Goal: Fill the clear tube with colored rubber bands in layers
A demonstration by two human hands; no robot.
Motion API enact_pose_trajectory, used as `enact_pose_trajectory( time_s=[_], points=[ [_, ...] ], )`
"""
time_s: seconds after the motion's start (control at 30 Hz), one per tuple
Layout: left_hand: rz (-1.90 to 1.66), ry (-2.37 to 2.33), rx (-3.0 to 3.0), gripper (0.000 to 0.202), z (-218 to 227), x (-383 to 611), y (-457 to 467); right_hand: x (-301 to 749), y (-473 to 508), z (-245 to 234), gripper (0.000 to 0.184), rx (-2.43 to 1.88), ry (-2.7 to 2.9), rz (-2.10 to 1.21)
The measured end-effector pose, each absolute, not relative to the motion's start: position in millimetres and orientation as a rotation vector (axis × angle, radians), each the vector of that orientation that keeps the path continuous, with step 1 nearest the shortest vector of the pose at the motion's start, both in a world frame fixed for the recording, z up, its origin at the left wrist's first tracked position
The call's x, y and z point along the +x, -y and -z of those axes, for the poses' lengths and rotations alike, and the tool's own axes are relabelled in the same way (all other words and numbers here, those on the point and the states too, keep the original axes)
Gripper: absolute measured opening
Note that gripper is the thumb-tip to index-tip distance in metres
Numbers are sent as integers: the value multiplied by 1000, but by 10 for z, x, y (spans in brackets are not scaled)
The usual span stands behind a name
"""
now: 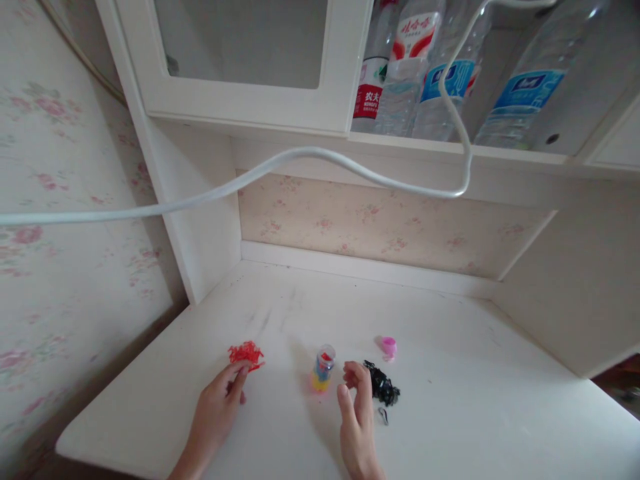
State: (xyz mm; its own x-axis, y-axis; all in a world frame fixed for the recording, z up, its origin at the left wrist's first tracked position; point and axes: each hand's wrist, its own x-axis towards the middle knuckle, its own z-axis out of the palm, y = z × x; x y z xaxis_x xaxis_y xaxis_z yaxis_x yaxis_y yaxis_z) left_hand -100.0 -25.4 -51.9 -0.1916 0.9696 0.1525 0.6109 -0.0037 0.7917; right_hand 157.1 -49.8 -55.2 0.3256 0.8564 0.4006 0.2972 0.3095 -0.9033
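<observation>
A loose pile of small red rubber bands (pixel 246 353) lies on the left of the white desk. At its near edge my left hand (pixel 220 395) is closed in a pinch, with red strands at the fingertips. A small clear jar (pixel 323 369) stands upright between my hands, holding red, blue and yellow contents. To the right of the jar, my right hand (pixel 359 417) is held with thumb and fingers apart, and nothing shows between them. It partly covers the left side of a pile of black rubber bands (pixel 384 385). One loose black band (pixel 383 416) lies nearer me.
A pink cap (pixel 389 346) sits on the desk (pixel 480 400) behind the black pile. A white bent rod or cable (pixel 320 153) crosses the view above the desk. Several plastic bottles (pixel 415 60) stand on the upper shelf, right of a cabinet door (pixel 240 100).
</observation>
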Motion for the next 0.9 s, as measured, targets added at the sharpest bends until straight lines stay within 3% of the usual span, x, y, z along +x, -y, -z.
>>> enact_pose_trajectory(
  time_s=[0.27, 0.47, 0.67, 0.9],
  points=[
    [-1121, -1814, 1561, 44, 566, -1013, 234, 1416, 422, 599, 64, -1258, 1221, -375],
    [-1116, -1811, 1506, 47, 579, -1036, 225, 1395, 462, 614, 70, -1323, 1303, -435],
    [-1145, -1745, 1557, 48, 620, -1035, 221, 1461, 468, 748, 71, -1431, 1426, -545],
    [-1204, -1787, 1673, 43, 590, -1028, 218, 1460, 414, 712, 56, -1475, 1504, -502]
  ],
)
